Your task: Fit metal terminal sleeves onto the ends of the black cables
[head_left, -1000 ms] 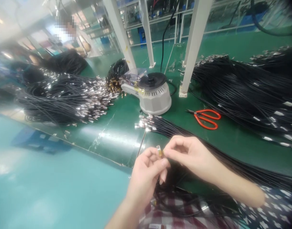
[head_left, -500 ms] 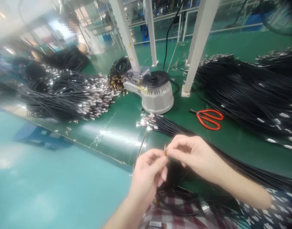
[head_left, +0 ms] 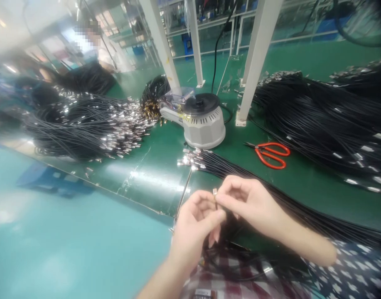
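Note:
My left hand [head_left: 198, 222] is closed around a thin black cable just below its end, the fingers curled. At its tip, the cable connector [head_left: 215, 192] is a small pale metal piece with a brownish band under it, standing upright between my fingertips. My right hand [head_left: 248, 201] pinches that connector from the right with thumb and index finger. Just beyond my hands lies a bundle of black cables [head_left: 221, 163] with silvery connectors at its left end. Further back stands a grey round tape dispenser [head_left: 204, 128] with a black disc on top.
Red-handled scissors [head_left: 273, 155] lie right of the dispenser. Large cable heaps sit at the right [head_left: 321, 120] and left [head_left: 74, 128]. White metal posts [head_left: 259, 62] rise from the green table [head_left: 153, 187]. Checked cloth [head_left: 227, 282] is below my hands. Another person [head_left: 107, 56] is at far left.
My left thumb has shifted slightly right and down along the cable. The connector's pale metal face now shows more between my fingertips. My right hand has barely moved and still pinches it.

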{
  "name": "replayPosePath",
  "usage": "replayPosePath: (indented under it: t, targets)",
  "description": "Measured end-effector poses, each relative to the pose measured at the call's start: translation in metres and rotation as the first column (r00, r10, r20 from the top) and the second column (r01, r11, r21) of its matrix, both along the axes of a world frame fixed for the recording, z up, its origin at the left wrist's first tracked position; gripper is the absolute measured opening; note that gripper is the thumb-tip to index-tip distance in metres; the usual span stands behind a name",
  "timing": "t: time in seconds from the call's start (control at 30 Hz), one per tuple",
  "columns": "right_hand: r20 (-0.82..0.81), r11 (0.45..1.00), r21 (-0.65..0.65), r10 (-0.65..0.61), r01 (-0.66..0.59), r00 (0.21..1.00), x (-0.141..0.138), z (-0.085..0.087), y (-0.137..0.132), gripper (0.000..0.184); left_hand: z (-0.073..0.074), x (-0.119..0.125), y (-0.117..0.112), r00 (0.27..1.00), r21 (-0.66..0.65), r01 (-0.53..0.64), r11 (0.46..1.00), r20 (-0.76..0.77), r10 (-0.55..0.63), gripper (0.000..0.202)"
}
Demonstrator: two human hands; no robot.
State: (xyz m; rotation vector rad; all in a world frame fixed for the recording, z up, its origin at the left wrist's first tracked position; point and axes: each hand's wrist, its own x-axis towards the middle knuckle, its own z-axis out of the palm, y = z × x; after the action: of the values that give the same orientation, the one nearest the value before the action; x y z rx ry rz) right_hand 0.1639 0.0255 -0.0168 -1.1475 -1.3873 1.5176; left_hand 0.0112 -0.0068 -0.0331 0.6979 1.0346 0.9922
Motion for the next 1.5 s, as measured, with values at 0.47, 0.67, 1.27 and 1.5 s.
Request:
replayPosePath:
  t: [0.47, 0.67, 1.27, 1.5]
  targets:
    - [-0.117, 0.964, -0.225, 0.118, -0.142, 0.986, 0.003, 0.007, 0.008, 0.024, -0.002, -0.001, -0.004, 0.999, 0.069, -0.011, 0.998, 0.049, 0.008, 0.014]
    - [-0.119, 0.958, -0.202, 0.184, -0.205, 0.976, 0.004, 0.009, 0.009, 0.024, -0.015, -0.004, 0.000, 0.962, 0.026, 0.061, 0.998, 0.267, -0.066, 0.012]
    - [0.081, 0.967, 0.117, -0.236, 0.225, 0.968, 0.047, 0.030, 0.025, 0.017, 0.016, -0.018, 0.009, 0.989, 0.255, -0.121, 0.959, -0.046, 0.137, 0.022]
    - [0.685, 0.922, 0.372, -0.349, 0.106, 0.640, 0.091, 0.004, -0.018, 0.027, 0.017, -0.025, 0.012, 0.847, 0.548, -0.113, 0.829, -0.383, 0.368, 0.022]
